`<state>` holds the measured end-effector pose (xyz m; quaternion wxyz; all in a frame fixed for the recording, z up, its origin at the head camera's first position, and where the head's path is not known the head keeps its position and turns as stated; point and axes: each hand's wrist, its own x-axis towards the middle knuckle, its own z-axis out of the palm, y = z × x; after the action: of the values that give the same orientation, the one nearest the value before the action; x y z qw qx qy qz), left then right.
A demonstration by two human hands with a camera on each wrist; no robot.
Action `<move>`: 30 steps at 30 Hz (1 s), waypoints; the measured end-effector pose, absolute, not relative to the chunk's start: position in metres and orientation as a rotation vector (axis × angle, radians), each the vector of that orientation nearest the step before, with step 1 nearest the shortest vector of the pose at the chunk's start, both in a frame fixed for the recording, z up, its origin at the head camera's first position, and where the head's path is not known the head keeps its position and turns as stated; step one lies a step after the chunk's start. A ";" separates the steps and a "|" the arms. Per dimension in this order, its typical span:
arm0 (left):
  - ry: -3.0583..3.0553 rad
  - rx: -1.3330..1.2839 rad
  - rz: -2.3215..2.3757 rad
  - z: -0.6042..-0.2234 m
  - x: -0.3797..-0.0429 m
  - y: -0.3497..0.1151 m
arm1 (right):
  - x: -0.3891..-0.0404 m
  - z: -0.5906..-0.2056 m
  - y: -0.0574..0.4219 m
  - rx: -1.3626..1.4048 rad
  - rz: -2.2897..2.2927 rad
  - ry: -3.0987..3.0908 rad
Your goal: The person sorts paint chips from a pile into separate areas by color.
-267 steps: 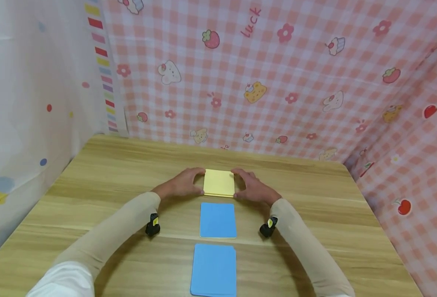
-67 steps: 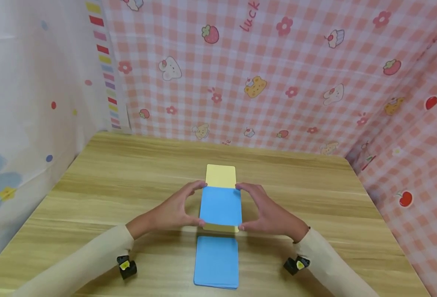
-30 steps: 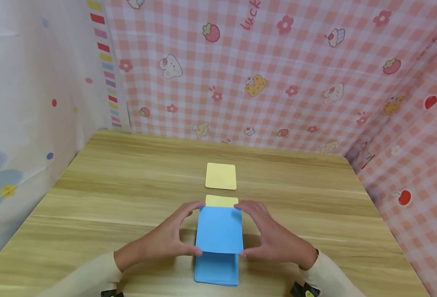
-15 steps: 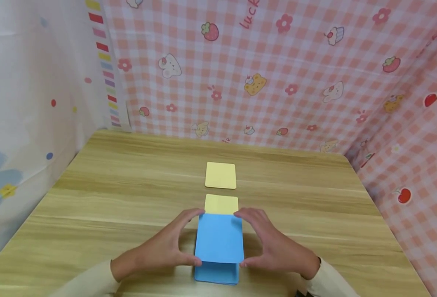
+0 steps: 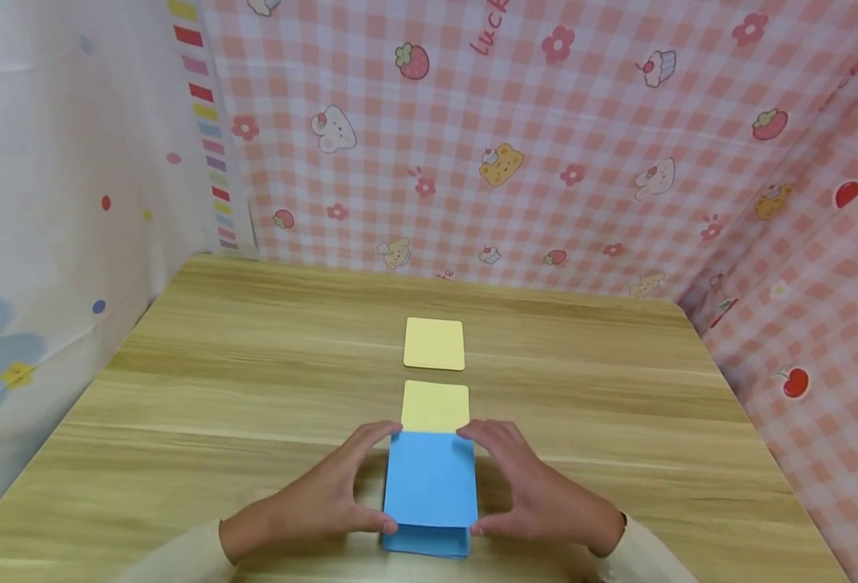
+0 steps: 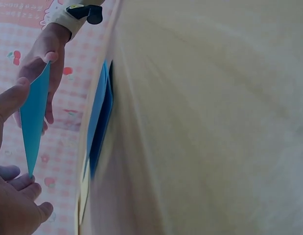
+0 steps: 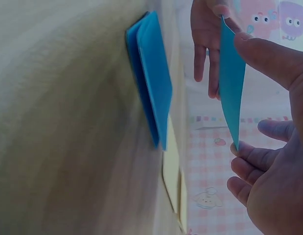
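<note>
A square blue card (image 5: 431, 479) is held level between both hands, clear of the table in the wrist views. The left hand (image 5: 320, 498) grips its left side, thumb at the near corner and index finger at the far one. On the opposite side the right hand (image 5: 545, 494) grips the right corners the same way. Under the card lies a stack of blue cards (image 5: 426, 541), mostly covered in the head view; the left wrist view shows a gap among the stacked blue cards (image 6: 99, 112). Beyond it sits a yellow square card (image 5: 435, 405), its near part hidden.
Farther back, another yellow square card (image 5: 434, 344) lies in line with the others on the wood-grain table (image 5: 254, 364). A pink checked cloth (image 5: 436, 146) hangs behind the table, and a white patterned cloth (image 5: 57, 162) hangs on the left.
Both hands left the far yellow stack, held a blue card over the middle spot, and drew it nearer, above the near blue stack. The middle spot, earlier blue, now shows yellow.
</note>
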<state>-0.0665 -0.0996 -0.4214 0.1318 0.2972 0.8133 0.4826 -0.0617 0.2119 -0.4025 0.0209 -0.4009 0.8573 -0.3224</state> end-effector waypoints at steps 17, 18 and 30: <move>2.352 0.876 1.391 -0.438 -0.058 -0.097 | -0.051 -0.422 0.211 -1.153 -0.981 2.647; 2.352 0.869 1.394 -0.439 -0.057 -0.097 | -0.050 -0.422 0.211 -1.120 -0.985 2.640; 2.362 0.823 1.352 -0.442 -0.054 -0.096 | -0.044 -0.431 0.209 -1.050 -0.967 2.658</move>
<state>-0.0544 -0.0960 -0.4421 0.1487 0.2864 0.8214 0.4702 -0.0435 0.2086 -0.4309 0.0623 -0.3472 0.8793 -0.3199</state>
